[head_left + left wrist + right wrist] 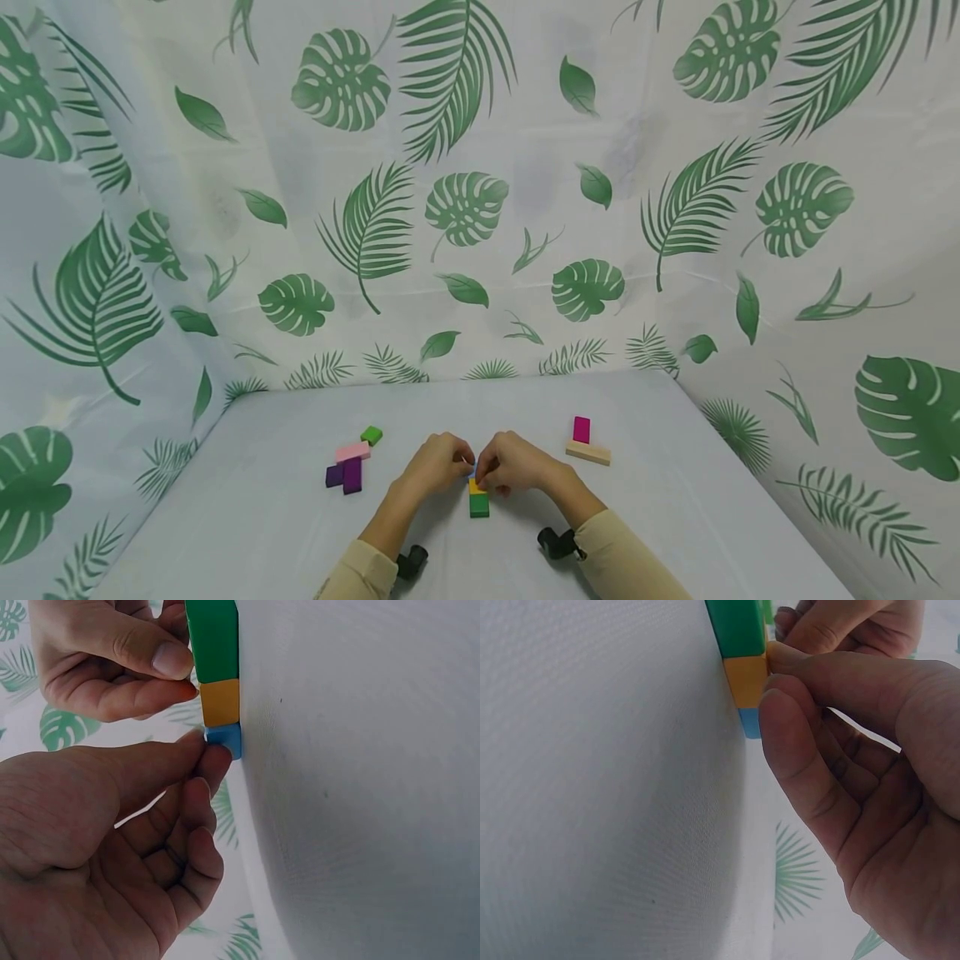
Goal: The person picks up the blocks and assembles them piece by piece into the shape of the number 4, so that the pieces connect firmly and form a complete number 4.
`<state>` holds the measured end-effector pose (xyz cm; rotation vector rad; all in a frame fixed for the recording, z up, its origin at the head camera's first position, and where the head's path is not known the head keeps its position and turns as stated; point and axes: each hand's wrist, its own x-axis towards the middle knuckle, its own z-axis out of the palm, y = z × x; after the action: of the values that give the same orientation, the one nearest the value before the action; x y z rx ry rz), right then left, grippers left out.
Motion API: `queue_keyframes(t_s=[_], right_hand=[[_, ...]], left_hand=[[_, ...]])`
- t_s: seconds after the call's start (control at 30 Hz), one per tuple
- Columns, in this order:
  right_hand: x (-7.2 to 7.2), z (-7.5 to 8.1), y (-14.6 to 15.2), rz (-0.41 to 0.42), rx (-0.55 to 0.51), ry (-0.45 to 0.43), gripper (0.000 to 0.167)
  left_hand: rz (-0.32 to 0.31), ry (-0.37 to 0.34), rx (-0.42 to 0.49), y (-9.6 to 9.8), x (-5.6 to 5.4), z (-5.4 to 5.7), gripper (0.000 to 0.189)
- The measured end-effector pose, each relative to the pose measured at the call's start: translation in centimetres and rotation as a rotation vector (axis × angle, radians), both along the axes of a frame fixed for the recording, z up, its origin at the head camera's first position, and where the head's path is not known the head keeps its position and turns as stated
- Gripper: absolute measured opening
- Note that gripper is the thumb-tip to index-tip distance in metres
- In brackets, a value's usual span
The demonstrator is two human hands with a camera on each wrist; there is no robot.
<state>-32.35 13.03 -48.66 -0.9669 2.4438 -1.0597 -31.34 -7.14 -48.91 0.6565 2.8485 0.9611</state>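
Three blocks stand in a row on the table: a green block (479, 506) nearest me, a yellow block (220, 703) touching it, and a blue block (225, 739) at the far end. My left hand (438, 464) pinches the blue block between thumb and index finger, its other fingers curled loosely. From the other side, my right hand (517, 462) has thumb and index finger together at the upper edge of the yellow block. In the right wrist view, the right index finger (787, 731) partly hides the blue block.
To the left lie a light green block (371, 435), a pink block (352, 452) and two purple blocks (352, 476). On the right are a magenta block (581, 429) and a long wooden block (588, 452). A leaf-patterned cloth (525, 333) surrounds the white table (262, 517).
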Motion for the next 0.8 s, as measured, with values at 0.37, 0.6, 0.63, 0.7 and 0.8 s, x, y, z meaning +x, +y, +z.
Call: queue_keyframes(t_s=[0.37, 0.6, 0.63, 0.7, 0.8], right_hand=[[-0.04, 0.09, 0.06, -0.011, -0.002, -0.002, 0.01], [0.11, 0.12, 0.05, -0.012, -0.008, -0.011, 0.01], [0.11, 0.1, 0.04, -0.011, -0.01, -0.012, 0.01], [0.08, 0.04, 0.03, -0.01, -0.012, -0.014, 0.01], [0.01, -0.04, 0.01, -0.006, -0.014, -0.01, 0.009]], left_hand=[[-0.003, 0.013, -0.004, 0.09, -0.12, 0.0, 0.005], [-0.005, 0.017, -0.01, 0.08, -0.08, -0.13, 0.004], [-0.005, 0.018, -0.01, 0.09, -0.06, -0.15, 0.004], [-0.003, 0.02, -0.011, 0.09, -0.02, -0.15, 0.004], [0.002, 0.015, -0.009, 0.11, -0.03, -0.2, 0.005]])
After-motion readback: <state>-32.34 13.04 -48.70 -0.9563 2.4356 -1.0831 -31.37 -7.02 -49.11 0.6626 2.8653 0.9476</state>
